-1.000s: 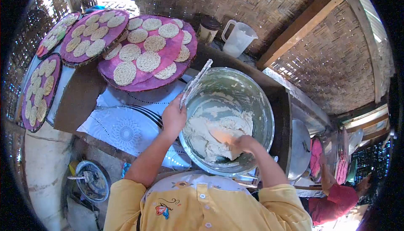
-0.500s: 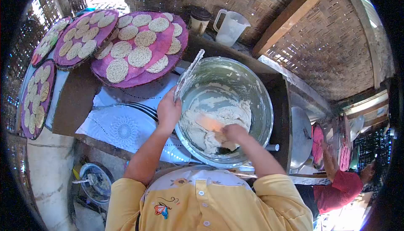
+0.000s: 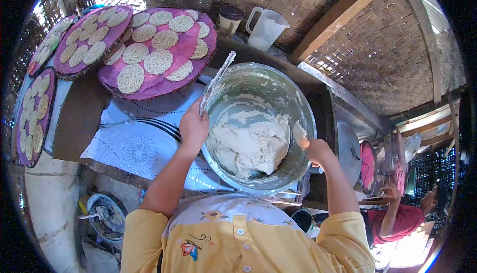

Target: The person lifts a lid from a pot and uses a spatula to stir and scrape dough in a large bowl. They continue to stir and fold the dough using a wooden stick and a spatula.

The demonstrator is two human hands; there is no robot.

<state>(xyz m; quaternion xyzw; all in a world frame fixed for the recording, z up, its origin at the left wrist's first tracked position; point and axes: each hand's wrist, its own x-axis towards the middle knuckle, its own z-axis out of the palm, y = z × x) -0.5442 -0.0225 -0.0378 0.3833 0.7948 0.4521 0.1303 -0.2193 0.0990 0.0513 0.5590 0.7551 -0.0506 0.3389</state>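
Observation:
A large metal pot (image 3: pixel 258 71) stands in front of me with a lump of pale, sticky dough (image 3: pixel 253 146) in its bottom. At its left rim, my left hand (image 3: pixel 194 130) is closed round the lower end of a long flat stick (image 3: pixel 218 79) caked in dough. My right hand (image 3: pixel 320 152) grips a small orange scraper (image 3: pixel 300 133) with dough on its blade. The scraper is up at the pot's right inner wall, apart from the lump. Smears of dough cling to the pot's wall.
Round purple trays (image 3: pixel 206 56) with pale noodle discs stand at the left, beside a white patterned cloth (image 3: pixel 139 148). Behind the pot are a plastic pitcher (image 3: pixel 267 29) and a dark-lidded jar (image 3: pixel 230 19). A basin (image 3: pixel 107 216) sits low left; a person in red (image 3: pixel 397 223) is at right.
My right hand has moved right with the scraper, from the dough in the pot to its right wall. The left hand keeps its hold on the stick. The view has shifted slightly.

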